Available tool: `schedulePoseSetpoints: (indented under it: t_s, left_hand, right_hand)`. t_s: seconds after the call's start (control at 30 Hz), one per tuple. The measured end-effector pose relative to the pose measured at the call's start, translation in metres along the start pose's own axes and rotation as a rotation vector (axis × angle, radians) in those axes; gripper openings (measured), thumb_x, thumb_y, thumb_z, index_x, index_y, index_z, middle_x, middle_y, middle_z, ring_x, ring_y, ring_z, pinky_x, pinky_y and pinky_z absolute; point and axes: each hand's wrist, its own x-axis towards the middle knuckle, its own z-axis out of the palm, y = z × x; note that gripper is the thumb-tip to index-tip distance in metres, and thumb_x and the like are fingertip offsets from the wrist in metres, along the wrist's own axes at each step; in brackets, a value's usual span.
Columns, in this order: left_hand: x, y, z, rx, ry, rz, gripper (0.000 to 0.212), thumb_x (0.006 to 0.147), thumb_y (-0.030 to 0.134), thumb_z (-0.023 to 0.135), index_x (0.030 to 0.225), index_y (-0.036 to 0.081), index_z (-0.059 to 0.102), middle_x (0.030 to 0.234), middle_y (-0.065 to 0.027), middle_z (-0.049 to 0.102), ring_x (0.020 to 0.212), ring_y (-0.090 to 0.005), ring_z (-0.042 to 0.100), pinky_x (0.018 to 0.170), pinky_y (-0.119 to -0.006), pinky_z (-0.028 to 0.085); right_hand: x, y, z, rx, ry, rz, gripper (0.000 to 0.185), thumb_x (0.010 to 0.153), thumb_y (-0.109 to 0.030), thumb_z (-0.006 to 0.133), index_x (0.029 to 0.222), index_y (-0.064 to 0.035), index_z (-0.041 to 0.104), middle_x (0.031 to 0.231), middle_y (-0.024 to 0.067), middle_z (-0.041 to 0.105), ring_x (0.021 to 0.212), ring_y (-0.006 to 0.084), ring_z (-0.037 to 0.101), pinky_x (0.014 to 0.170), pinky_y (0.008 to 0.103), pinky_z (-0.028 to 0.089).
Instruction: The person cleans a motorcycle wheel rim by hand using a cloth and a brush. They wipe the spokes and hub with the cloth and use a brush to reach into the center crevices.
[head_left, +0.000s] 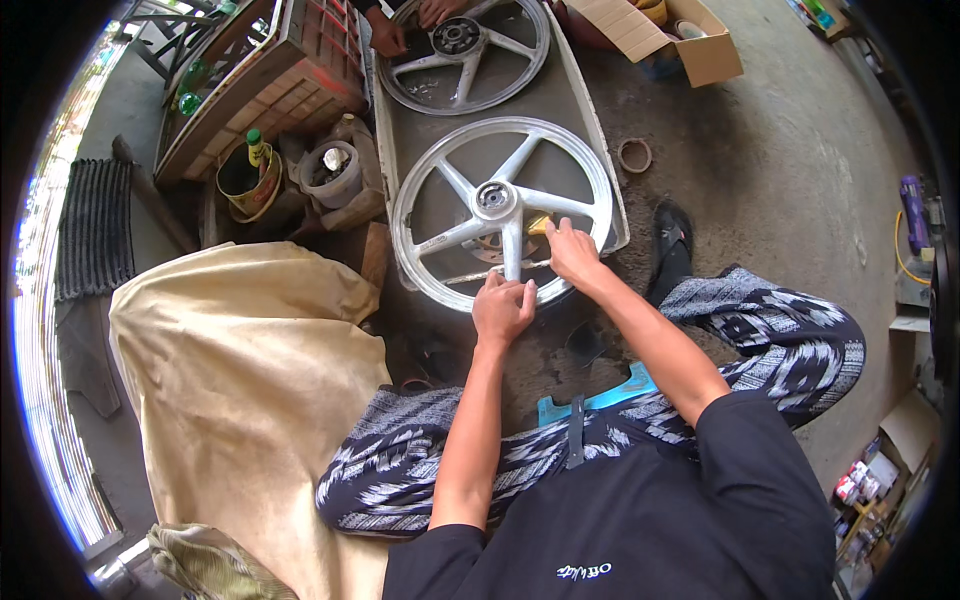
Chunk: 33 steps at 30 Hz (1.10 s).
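A pale five-spoke motorcycle wheel rests over the near end of a shallow grey tray. My left hand grips the wheel's near rim, thumb pointing up, beside the base of a spoke. In my right hand is a small yellow tool, partly covered by my fingers; its exact kind is unclear. Hand and tool are at the opening between two spokes, right of the near spoke. Through the gaps a brake disc shows under the wheel, mostly hidden by the spokes.
Another person's hands are at a second, greyer wheel at the tray's far end. Left stand a yellow tub, a clear plastic bucket and a cloth-covered bulk. A cardboard box and a ring lie right.
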Motion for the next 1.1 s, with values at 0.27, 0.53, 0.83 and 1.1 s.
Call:
schedulePoseSetpoints:
  t_s: [0.27, 0.53, 0.83, 1.1]
  left_hand:
    - [0.0, 0.0, 0.001, 0.003, -0.027, -0.008, 0.025, 0.093, 0.028, 0.063, 0.082, 0.014, 0.081, 0.076, -0.0042, 0.072, 0.078, -0.0253, 0.059, 0.074, -0.039, 0.051]
    - [0.001, 0.001, 0.002, 0.018, -0.037, -0.025, 0.026, 0.094, 0.03, 0.062, 0.083, 0.016, 0.081, 0.075, -0.0038, 0.071, 0.079, -0.0251, 0.059, 0.074, -0.039, 0.051]
    - [0.001, -0.002, 0.006, 0.034, -0.024, -0.01, 0.025, 0.094, 0.029, 0.062, 0.082, 0.017, 0.081, 0.074, -0.0031, 0.071, 0.078, -0.0243, 0.059, 0.073, -0.038, 0.051]
    - [0.001, -0.001, 0.006, 0.041, -0.016, -0.003, 0.025, 0.094, 0.029, 0.063, 0.082, 0.017, 0.081, 0.073, -0.0034, 0.07, 0.077, -0.0243, 0.059, 0.071, -0.039, 0.052]
  right_hand:
    - [-0.002, 0.022, -0.005, -0.044, -0.009, -0.07, 0.037, 0.082, -0.005, 0.065, 0.119, -0.0032, 0.061, 0.108, 0.0212, 0.06, 0.097, 0.0387, 0.068, 0.083, 0.0491, 0.056]
    - [-0.005, 0.019, -0.004, -0.042, 0.052, -0.057, 0.045, 0.079, -0.002, 0.068, 0.123, -0.0056, 0.061, 0.106, 0.0173, 0.059, 0.096, 0.036, 0.068, 0.083, 0.0489, 0.056]
    - [-0.004, 0.031, -0.004, -0.016, 0.065, -0.131, 0.047, 0.083, -0.001, 0.061, 0.129, -0.0105, 0.061, 0.107, 0.0155, 0.06, 0.097, 0.0385, 0.065, 0.08, 0.0505, 0.053]
    - [0.0, 0.024, 0.0, 0.076, 0.11, -0.123, 0.041, 0.079, -0.003, 0.067, 0.119, -0.0088, 0.063, 0.106, 0.0136, 0.061, 0.099, 0.0355, 0.066, 0.082, 0.049, 0.054]
